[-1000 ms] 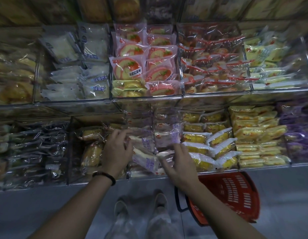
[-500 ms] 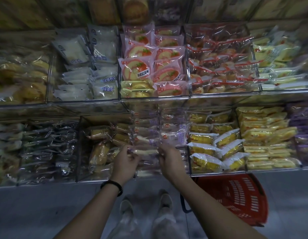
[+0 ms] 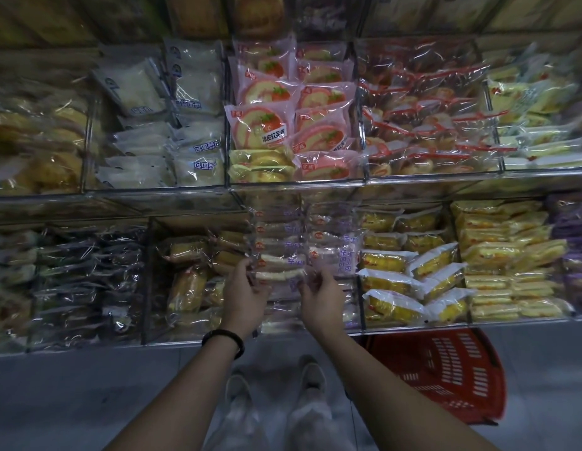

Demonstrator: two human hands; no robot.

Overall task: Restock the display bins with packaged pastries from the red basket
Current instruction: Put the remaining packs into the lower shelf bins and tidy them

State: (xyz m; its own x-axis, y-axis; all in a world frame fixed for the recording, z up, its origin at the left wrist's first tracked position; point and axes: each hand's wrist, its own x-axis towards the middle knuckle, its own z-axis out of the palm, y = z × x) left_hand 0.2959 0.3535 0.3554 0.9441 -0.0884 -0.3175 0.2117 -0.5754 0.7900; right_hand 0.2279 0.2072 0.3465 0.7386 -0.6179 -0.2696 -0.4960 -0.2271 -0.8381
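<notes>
Exposure is running dim overall, with colours reading muted. The pink strawberry-roll packs [image 3: 260, 125] are sitting in the brightest zone, their cellophane throwing small white glints; the source direction is not resolving. Left and right of those packs the bins are fading into murk and losing sharpness. Above them the top row is going dark and blurred. Below them the shelf rail [image 3: 172, 342] is bowing with wide-angle distortion, and the floor [image 3: 71, 402] is showing grey and smeary. The red basket [image 3: 446, 369], below-right of the packs, is blurring at its rim.
</notes>
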